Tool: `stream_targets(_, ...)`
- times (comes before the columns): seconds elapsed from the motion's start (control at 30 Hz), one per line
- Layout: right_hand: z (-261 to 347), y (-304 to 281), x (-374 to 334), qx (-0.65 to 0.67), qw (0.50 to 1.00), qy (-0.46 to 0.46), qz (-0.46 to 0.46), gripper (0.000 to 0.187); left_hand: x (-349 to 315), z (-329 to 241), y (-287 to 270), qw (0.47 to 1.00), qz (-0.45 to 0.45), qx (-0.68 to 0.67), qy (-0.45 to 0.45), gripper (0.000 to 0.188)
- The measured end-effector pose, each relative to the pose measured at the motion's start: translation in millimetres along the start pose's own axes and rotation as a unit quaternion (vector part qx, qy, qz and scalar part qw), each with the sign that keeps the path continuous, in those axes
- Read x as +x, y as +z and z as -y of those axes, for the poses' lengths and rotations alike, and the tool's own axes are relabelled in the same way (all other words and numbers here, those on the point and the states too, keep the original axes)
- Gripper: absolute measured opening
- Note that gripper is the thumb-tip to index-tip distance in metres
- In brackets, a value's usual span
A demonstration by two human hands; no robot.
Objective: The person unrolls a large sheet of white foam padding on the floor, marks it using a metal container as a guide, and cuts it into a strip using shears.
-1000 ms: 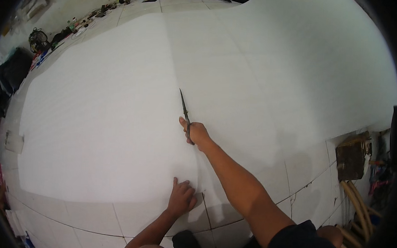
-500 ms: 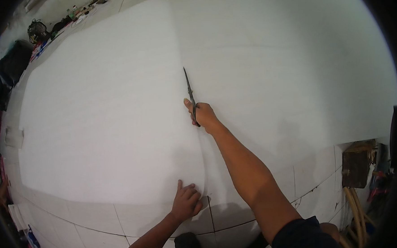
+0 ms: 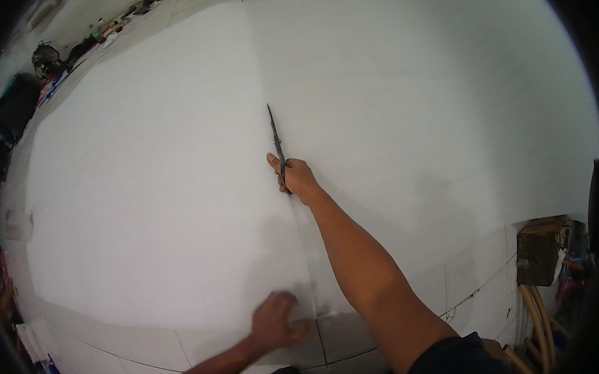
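Note:
A large white sheet, whose material I cannot make out, is spread over the floor. My right hand is closed around the handles of a pair of dark scissors, its thumb out to the left. The scissors' blades point away from me along the line that divides the sheet's brighter left part from its greyer right part. My left hand, blurred by motion, is at the sheet's near edge beside the lower end of that line. Its thumb is apart from the fingers, and nothing shows in it.
Pale floor tiles show along the near side. At the right stand a brown box and some curved tan tubes. A black bag and assorted small items lie along the far left wall.
My left hand has shifted from resting spread on the sheet's near edge and is now blurred. The scissors and my right hand appear slightly farther left as the whole view has shifted.

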State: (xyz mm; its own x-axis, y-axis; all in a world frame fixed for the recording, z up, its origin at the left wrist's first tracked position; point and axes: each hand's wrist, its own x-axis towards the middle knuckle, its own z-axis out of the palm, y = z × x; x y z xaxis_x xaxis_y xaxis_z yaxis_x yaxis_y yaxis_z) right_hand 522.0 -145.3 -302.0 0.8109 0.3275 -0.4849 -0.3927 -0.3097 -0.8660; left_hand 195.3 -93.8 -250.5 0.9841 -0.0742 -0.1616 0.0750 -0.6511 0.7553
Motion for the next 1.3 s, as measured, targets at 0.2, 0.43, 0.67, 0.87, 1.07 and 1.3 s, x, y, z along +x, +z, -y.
stream_targets(0.2,-2,-8,-4,0.018,1.0,0.013,-0.015,0.062,243,56,-97,0.909,-0.367,0.196,-0.036,0.051)
stream_targets(0.43,15,-8,-4,0.091,0.994,0.057,0.017,0.051,276,79,-76,0.898,-0.308,0.27,-0.158,0.059)
stream_targets(0.67,13,-7,-1,0.073,0.994,0.078,0.014,0.047,280,78,-79,0.903,-0.284,0.263,-0.188,0.06)
stream_targets(0.87,21,-9,0,0.049,0.992,0.112,0.026,0.046,291,81,-85,0.908,-0.222,0.268,-0.233,0.062)
stream_targets(1.07,38,-13,7,0.033,0.989,0.138,0.037,0.04,287,85,-83,0.911,-0.197,0.272,-0.242,0.064)
stream_targets(1.3,81,-12,85,-0.041,0.995,0.091,-0.001,0.048,287,88,-79,0.905,-0.208,0.298,-0.22,0.066)
